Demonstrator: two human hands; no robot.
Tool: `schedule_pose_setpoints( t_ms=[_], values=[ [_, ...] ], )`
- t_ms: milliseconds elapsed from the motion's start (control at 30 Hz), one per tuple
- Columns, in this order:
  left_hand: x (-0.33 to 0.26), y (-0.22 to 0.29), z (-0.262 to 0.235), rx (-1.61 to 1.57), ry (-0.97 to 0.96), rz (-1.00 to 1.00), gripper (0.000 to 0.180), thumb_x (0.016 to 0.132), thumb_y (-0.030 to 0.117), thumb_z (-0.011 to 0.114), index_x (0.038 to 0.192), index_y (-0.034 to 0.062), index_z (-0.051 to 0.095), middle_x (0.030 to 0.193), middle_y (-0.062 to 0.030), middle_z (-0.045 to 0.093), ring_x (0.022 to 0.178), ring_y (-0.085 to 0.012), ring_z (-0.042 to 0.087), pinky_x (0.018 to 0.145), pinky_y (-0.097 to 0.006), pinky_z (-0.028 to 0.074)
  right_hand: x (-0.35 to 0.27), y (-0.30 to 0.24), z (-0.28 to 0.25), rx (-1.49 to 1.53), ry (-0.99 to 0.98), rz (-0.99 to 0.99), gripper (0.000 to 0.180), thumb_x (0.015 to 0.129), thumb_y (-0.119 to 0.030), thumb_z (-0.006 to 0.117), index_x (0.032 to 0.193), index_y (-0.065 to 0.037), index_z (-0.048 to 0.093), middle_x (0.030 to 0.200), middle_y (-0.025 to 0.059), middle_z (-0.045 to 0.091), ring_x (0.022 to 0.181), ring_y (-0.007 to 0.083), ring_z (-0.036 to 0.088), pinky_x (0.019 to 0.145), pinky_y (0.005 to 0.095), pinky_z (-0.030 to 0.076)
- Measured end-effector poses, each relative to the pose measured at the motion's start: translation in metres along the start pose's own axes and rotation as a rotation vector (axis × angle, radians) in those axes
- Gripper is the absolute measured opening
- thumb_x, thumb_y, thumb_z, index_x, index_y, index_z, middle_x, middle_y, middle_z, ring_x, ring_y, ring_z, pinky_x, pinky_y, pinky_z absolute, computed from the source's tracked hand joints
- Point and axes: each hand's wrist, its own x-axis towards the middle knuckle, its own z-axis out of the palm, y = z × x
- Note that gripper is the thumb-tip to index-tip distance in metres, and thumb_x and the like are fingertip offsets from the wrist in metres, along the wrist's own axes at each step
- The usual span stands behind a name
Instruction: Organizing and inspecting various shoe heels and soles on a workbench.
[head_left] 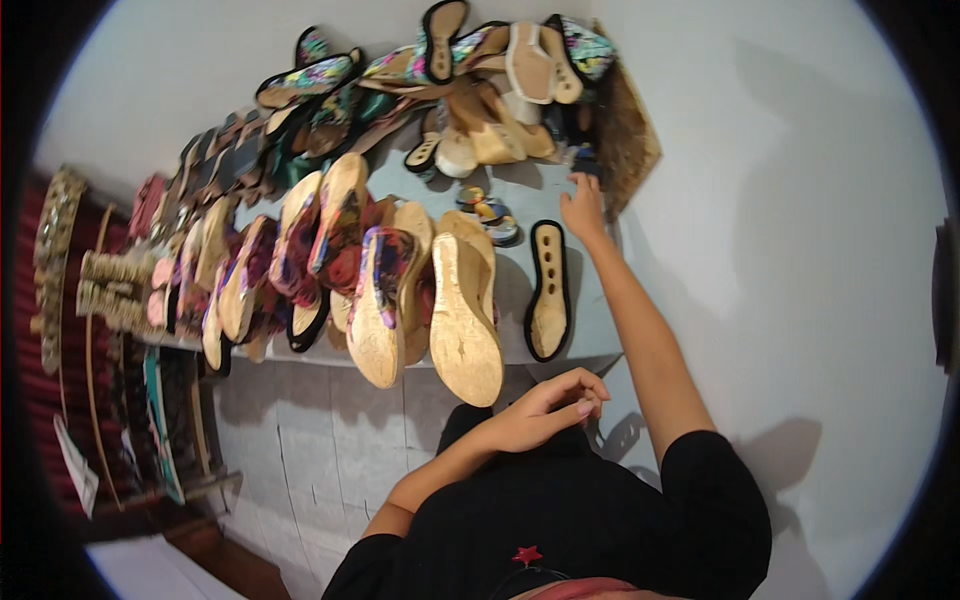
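My right hand (583,208) reaches to the far right of the table, its fingertips at a small dark blue thing (586,158) whose kind I cannot make out. Whether they grip it is hidden. My left hand (552,405) hovers at the table's front edge, fingers loosely bent and apart from the thumb, with nothing seen in it. Between the two hands lies a black-edged sole (548,290) with a row of holes. To its left, a pale wooden wedge sole (466,330) stands tilted over the front edge. Behind is a small multicoloured strapped piece (490,215).
Floral wedge sandals (375,310) crowd the front left of the light table (525,182). More patterned shoes (440,45) are piled at the back, beside a brown board (632,150). A white wall (800,300) stands on the right, a rack (165,430) on the left.
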Motion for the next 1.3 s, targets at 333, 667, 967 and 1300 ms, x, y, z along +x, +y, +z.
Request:
schedule_pose_setpoints(
  t_ms=[333, 667, 967, 1300],
  values=[
    [0.03, -0.039, -0.014, -0.123, 0.313, 0.03, 0.019, 0.089, 0.012, 0.046, 0.107, 0.0038, 0.046, 0.093, -0.0035, 0.05, 0.084, -0.0095, 0.047, 0.076, -0.025, 0.04, 0.075, 0.083, 0.055, -1.141, -0.188, -0.168, 0.037, 0.086, -0.02, 0.041, 0.122, -0.017, 0.039, 0.128, 0.0141, 0.034, 0.122, 0.0308, 0.029, 0.103, 0.0406, 0.019],
    [0.037, -0.048, -0.032, -0.125, 0.408, 0.066, 0.02, 0.089, 0.013, 0.046, 0.107, 0.004, 0.046, 0.093, -0.0035, 0.051, 0.084, -0.0097, 0.048, 0.075, -0.024, 0.039, 0.086, 0.074, 0.057, -1.438, -0.126, -0.293, 0.037, 0.086, -0.021, 0.04, 0.123, -0.02, 0.039, 0.119, 0.0108, 0.04, 0.109, 0.0268, 0.037, 0.088, 0.0377, 0.031],
    [0.044, -0.06, -0.025, -0.201, 0.4, 0.059, 0.019, 0.09, 0.017, 0.045, 0.104, 0.0041, 0.046, 0.089, -0.0015, 0.049, 0.082, -0.0078, 0.045, 0.074, -0.022, 0.039, 0.091, 0.083, 0.048, -1.488, -0.058, -0.472, 0.035, 0.086, -0.018, 0.04, 0.121, -0.016, 0.041, 0.111, 0.0127, 0.047, 0.097, 0.0269, 0.045, 0.083, 0.0357, 0.033],
    [0.023, -0.019, -0.013, -0.151, 0.349, 0.066, 0.019, 0.09, 0.012, 0.045, 0.107, 0.0037, 0.045, 0.096, -0.0042, 0.051, 0.09, -0.0107, 0.048, 0.08, -0.026, 0.039, 0.077, 0.041, 0.007, -1.381, -0.392, -0.594, 0.048, 0.072, -0.027, 0.059, 0.116, -0.014, 0.045, 0.105, 0.0123, 0.045, 0.098, 0.0285, 0.043, 0.085, 0.0383, 0.032]
  ],
)
